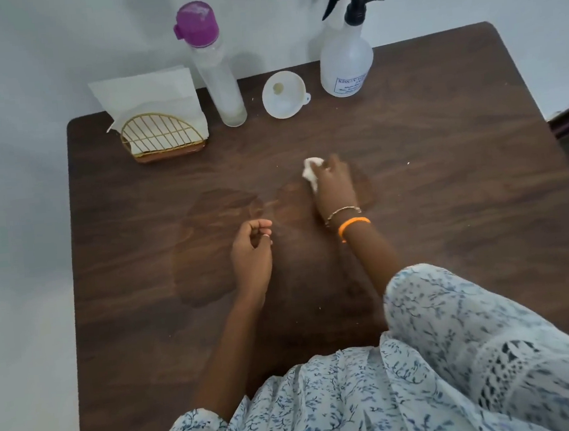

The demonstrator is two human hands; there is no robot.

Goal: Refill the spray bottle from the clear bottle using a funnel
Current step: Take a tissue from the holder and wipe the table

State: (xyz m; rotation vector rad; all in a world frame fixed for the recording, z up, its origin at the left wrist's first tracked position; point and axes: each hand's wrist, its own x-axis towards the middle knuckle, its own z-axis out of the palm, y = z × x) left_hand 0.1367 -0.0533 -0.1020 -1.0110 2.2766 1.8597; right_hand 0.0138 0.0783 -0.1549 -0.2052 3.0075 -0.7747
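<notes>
The spray bottle (346, 65) stands upright at the far edge of the table (447, 201), well beyond the right hand (333, 183) and a little to its right, with its black trigger head screwed on. Just to the left of it, straight ahead of the right hand, the white funnel (284, 94) rests on the table with its wide mouth tipped toward the camera. Left of the funnel, far ahead of the left hand (250, 252), stands the clear bottle (218, 80), upright, its purple cap closed. Further left still is a gold wire napkin holder (162, 136) holding white paper napkins.

The right hand presses a crumpled white tissue (312, 173) against the table near its middle, fingers curled round the wad; two bracelets sit on that wrist. A dull, damp-looking patch spreads over the wood around and between the hands. The left hand hovers nearer the person, left of the right one, fingers loosely curled, holding nothing. Both arms wear blue-patterned white sleeves.
</notes>
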